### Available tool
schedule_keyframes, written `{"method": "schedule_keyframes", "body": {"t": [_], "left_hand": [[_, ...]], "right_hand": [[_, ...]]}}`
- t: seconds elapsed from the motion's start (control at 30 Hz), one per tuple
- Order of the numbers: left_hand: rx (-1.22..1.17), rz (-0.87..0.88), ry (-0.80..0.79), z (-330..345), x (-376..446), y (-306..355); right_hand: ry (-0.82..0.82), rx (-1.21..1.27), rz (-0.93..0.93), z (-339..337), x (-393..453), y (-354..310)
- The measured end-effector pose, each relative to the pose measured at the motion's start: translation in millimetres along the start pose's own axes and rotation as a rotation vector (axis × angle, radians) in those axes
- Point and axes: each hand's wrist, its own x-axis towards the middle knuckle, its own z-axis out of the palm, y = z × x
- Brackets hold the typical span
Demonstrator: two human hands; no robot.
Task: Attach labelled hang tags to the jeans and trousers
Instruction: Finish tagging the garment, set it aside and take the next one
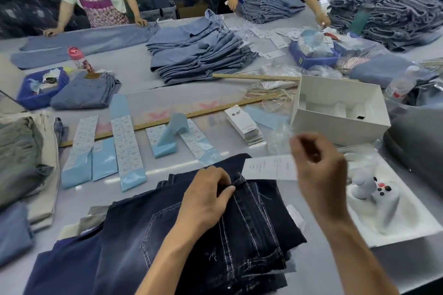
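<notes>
**Belt loop under the left hand, right hand raised beside it**

The dark jeans [239, 227] lie folded on the near part of the worktop [143, 74], directly below the hands. Their long axis runs from the near edge up and away, tipped slightly left, with the waistband end pointing far, toward the strips of printed labels [124, 141].

The left hand [206, 199] rests on top of the jeans, its thumb and fingertips pinching the fabric at a belt loop [239, 181] on the waistband. That loop runs roughly along the same near-to-far line as the jeans.

The right hand [316, 163] is lifted off the worktop, just right of and a little beyond the loop, fingers curled together as if pinching something thin. The picture is blurred there, so I cannot tell whether it holds a thread or a fastener, or nothing at all.

The left hand is plainly nearer, already on the loop. The right would have to travel left and down to reach it.

The stack of hang tags [244, 124] lies farther out on the worktop, beyond the jeans and ahead of the right hand, beside a white box [335, 108]. A white paper sheet [268, 167] sits just right of the waistband.
</notes>
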Motion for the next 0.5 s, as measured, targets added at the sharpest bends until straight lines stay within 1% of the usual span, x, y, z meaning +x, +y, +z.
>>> {"method": "schedule_keyframes", "body": {"t": [0.03, 0.07, 0.1, 0.13, 0.17, 0.23, 0.3, 0.33, 0.4, 0.43, 0.5], "left_hand": [[-0.058, -0.031, 0.001, -1, 1, -1], [-0.133, -0.063, 0.006, -2, 2, -2], [-0.215, -0.091, 0.007, -4, 4, -3], [-0.274, -0.112, -0.003, -5, 6, -4], [-0.289, -0.124, -0.029, -7, 9, -4], [-0.206, -0.130, -0.112, -8, 16, -2], [-0.134, -0.135, -0.192, -9, 25, 3], [-0.153, -0.139, -0.209, -11, 30, 5], [-0.312, -0.172, -0.211, -18, 36, 4], [-0.418, -0.203, -0.205, -24, 37, 2], [-0.574, -0.250, -0.202, -33, 36, -3]], "right_hand": [[0.086, 0.044, 0.070, -8, 11, 0], [0.158, 0.073, 0.097, -17, 20, -1], [0.198, 0.079, 0.068, -25, 25, -4], [0.193, 0.076, 0.008, -29, 26, -7], [0.144, 0.077, -0.058, -29, 24, -12], [-0.061, 0.101, -0.144, -17, 11, -20], [-0.294, 0.101, -0.154, 5, -9, -21], [-0.391, 0.077, -0.132, 16, -21, -19], [-0.531, -0.036, -0.050, 33, -44, -8], [-0.561, -0.122, -0.013, 39, -52, -2], [-0.553, -0.276, 0.020, 46, -61, 8]]}}
